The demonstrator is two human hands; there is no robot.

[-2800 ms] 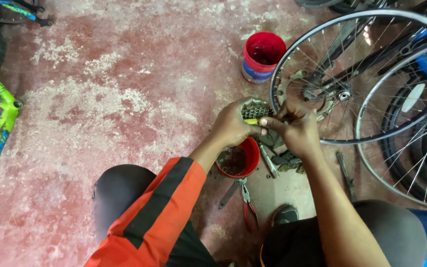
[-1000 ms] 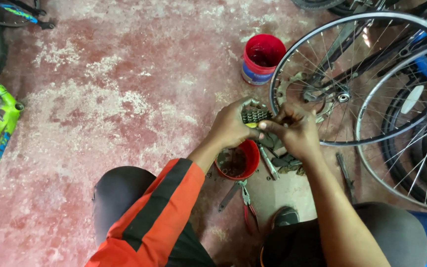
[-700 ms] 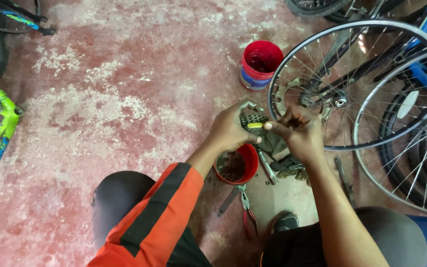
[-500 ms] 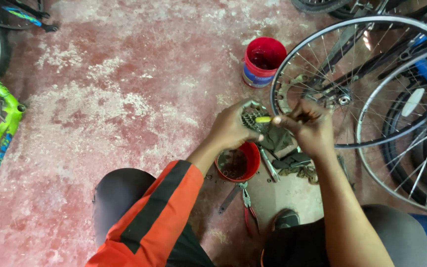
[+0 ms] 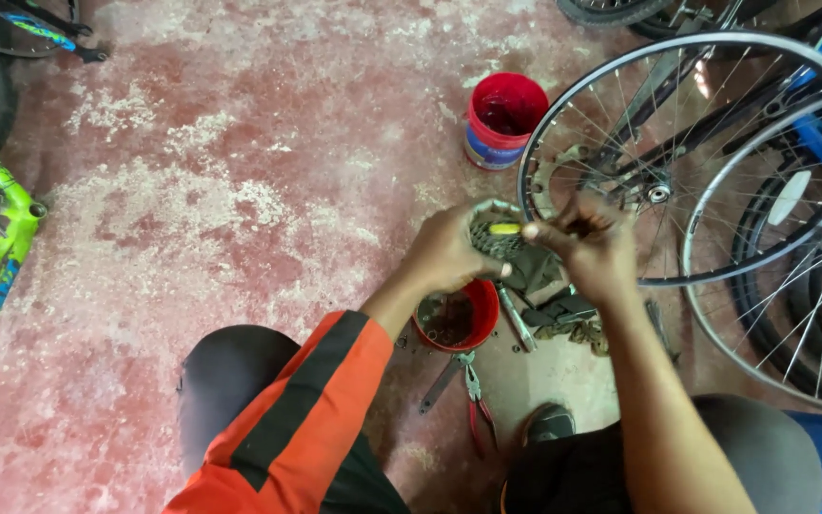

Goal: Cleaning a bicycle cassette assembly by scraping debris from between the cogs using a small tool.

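Steel sprocket cluster [image 5: 495, 236], grey and toothed, is clasped in the left hand [image 5: 449, 252], fingers curled around its rim, above a small red tub [image 5: 457, 317] on the worn red concrete floor [image 5: 240, 171]. Right hand [image 5: 587, 243] is closed in a pinch on a slim yellow-handled tool [image 5: 506, 228], whose tip meets the cluster's face; what the tip engages is too small to tell. A bare spoked wheel [image 5: 692, 157] stands just beside the right hand, a second red tub [image 5: 504, 119] farther off, red-handled pliers [image 5: 473, 400] and loose tools lie near the feet.

Assessment: the work is best done with the cluster held steady and level over the tub so loosened bits drop inside, tool pressure kept light and square, and fingers clear of the teeth.
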